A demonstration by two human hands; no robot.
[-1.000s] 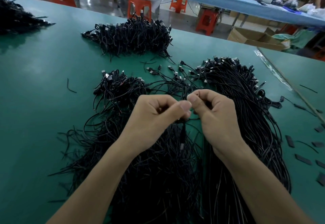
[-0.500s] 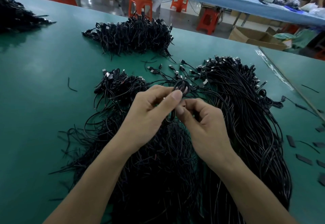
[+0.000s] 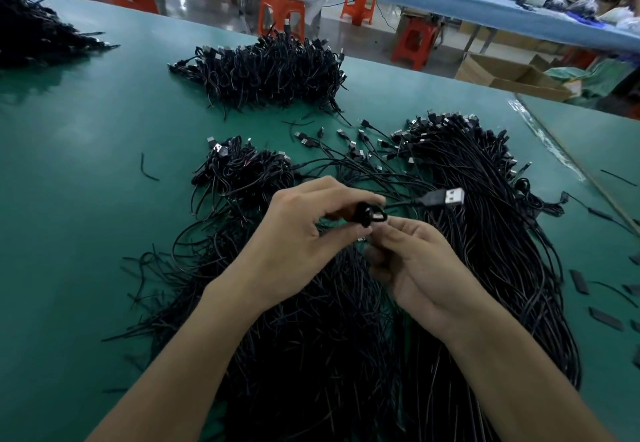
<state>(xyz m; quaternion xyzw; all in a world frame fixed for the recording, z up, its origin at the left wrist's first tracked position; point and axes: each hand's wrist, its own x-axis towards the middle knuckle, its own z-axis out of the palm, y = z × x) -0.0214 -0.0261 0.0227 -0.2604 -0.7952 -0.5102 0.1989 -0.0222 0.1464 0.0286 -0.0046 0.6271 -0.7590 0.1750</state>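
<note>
Head view, everything placed relative to the coiled USB cable (image 3: 367, 215).

- Coil is held in the air above the green table (image 3: 86, 199), between both hands. It is small, tight and black; the windings blur together.
- Left hand (image 3: 304, 230): thumb and fingers curled round the coil's left side, covering most of it.
- Right hand (image 3: 412, 268): fingers curled, tips pinching the coil's right edge. Can't see exactly what sits between the fingertips.
- USB-A plug (image 3: 446, 197) sticks out to the right of the coil on a short lead, metal shell showing.
- Directly under the coil: a heap of loose cables (image 3: 311, 355), cut off by the bottom edge and partly hidden by both forearms.
- Right of the coil: a long straight bundle (image 3: 485, 233), plugs at its far end.
- Just beyond the coil to the left: a small pile of finished coils (image 3: 242, 167). Further back, a larger pile (image 3: 266, 74).
- Far left: another black heap (image 3: 31, 39), cropped by the frame.
- Far right: flat black strips (image 3: 578, 280) on the table, too small to identify.
- Background: orange stool (image 3: 280, 15) with a seated person, cut off at the top.
</note>
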